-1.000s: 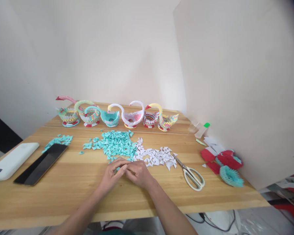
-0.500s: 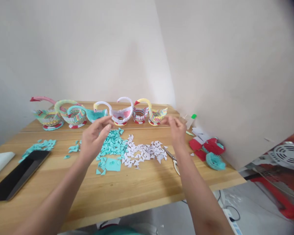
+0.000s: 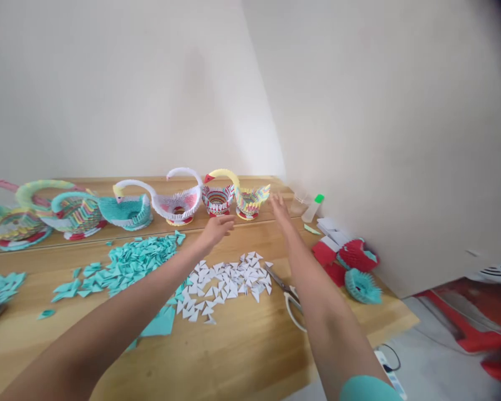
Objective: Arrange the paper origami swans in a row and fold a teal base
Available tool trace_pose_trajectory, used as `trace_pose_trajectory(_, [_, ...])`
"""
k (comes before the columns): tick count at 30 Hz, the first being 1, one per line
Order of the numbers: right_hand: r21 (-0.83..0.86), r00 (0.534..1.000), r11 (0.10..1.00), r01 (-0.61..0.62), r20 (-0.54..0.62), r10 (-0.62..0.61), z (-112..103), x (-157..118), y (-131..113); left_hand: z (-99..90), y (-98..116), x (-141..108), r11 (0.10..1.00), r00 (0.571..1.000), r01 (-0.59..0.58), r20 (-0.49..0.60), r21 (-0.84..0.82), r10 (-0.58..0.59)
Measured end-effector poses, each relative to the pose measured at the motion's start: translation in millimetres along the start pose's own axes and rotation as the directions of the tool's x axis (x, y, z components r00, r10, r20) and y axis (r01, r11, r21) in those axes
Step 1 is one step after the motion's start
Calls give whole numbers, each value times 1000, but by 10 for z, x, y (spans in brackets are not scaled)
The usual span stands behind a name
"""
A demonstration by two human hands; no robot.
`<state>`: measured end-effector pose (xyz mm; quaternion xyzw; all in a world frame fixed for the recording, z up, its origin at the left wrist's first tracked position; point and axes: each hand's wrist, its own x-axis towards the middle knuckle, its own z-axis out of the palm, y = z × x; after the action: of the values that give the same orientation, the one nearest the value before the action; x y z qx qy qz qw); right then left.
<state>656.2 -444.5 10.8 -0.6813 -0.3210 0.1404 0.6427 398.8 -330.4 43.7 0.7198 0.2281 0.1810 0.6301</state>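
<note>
Our left hand (image 3: 217, 228) and right hand (image 3: 280, 210) are both stretched out over the table (image 3: 242, 356) toward the back row of paper swans; fingers loose and spread, nothing held in either. Nearest thing is the multicolour swan (image 3: 247, 200) with the yellow neck, standing upright at the back edge; our right hand sits just beside its tail, our left a little short of it and below. Whether either hand touches it we cannot tell, the frame is blurred there. Risks as we judge them: these swans look built from loose folded units, so a squeeze from both sides could crush the body or pop pieces out, and lifting by the thin curved neck could snap it off. The red-and-white swan (image 3: 217, 199) stands touching or nearly touching on the left, the white swan (image 3: 177, 201) next to that, so a wide sweep of our left hand could knock a neighbour over. A glue bottle (image 3: 312, 208) stands near our right hand and could be tipped. Our forearms pass low over the white paper triangles (image 3: 225, 281) and teal paper triangles (image 3: 129, 262); a dragging arm would scatter them. Scissors (image 3: 290, 301) lie under our right arm, partly hidden.
</note>
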Motion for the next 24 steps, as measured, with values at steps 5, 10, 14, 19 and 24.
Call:
trace_pose_trajectory(5, [86,996,995,-58,70,52,57,262,117,196,-313,586,994,995,41,-94,99,-32])
trace_pose_trajectory(10, [133,981,991,8,192,-33,-27,382,219,318,-503,856,966,991,-47,-112,256,77])
trace_pose_trajectory(14, [156,961,987,33,267,-74,-60,413,244,381,-672,880,866,959,-253,-6,431,283])
trace_pose_trajectory(19, [174,951,980,93,275,-139,29,430,250,417,-796,925,626,877,-442,161,642,453])
trace_pose_trajectory(24, [162,963,983,84,241,-122,75,438,289,421,-762,935,490,843,-491,252,720,475])
